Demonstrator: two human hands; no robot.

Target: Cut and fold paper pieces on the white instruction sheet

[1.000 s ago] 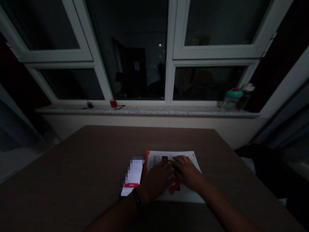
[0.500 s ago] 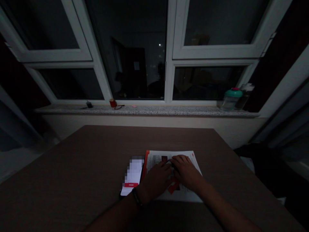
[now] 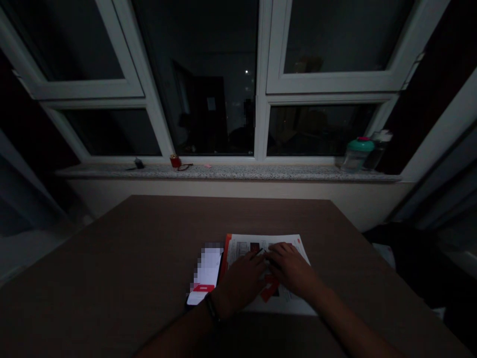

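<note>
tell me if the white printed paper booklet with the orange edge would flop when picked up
The booklet looks thin and lies flat under the left hand and right hand, so it would probably flop. Its orange edge may be slightly stiffer. On the brown table it would likely slide.

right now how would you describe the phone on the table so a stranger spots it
On the dark brown table, a printed sheet lies under the left hand and right hand. Just left of it is the phone, its lit white screen the brightest thing in view, with a red band near the bottom.
</note>
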